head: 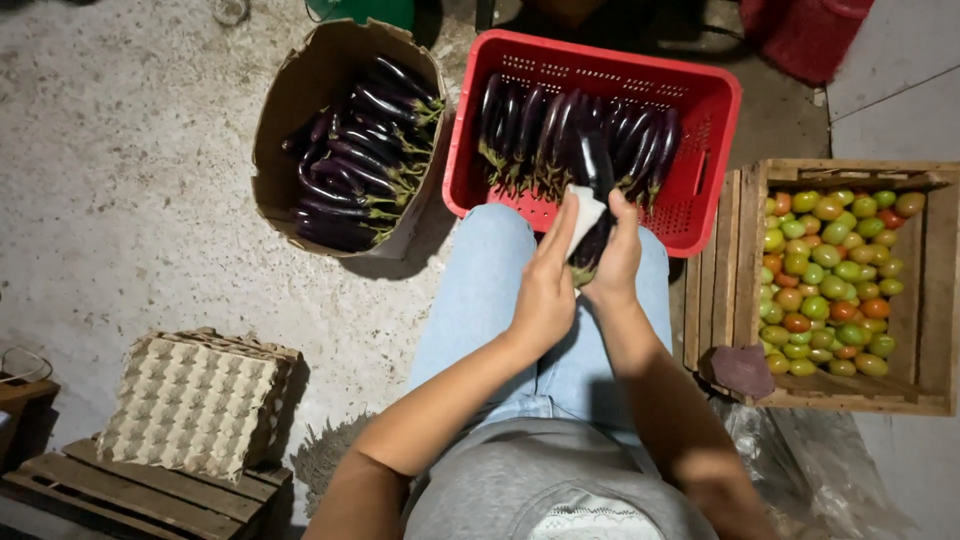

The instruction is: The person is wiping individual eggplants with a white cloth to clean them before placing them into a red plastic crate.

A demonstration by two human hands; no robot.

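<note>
Over the lap, the right hand (615, 255) grips a dark purple eggplant (596, 210), while the left hand (545, 290) presses a white cloth (583, 218) against it with fingers closed on the cloth. Just beyond sits a red plastic crate (715, 110) lined with eggplants. A cardboard box (300, 90) of eggplants stands to the left, a wooden crate (935, 290) of tomatoes to the right, and egg trays (195, 400) rest near left.

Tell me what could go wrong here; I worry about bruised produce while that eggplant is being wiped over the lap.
The eggplant is held above the knees, right hand gripping it, left hand pressing a white cloth; a slip could drop it onto the concrete floor. The red crate is already crowded, so adding it may scuff skins.
</note>
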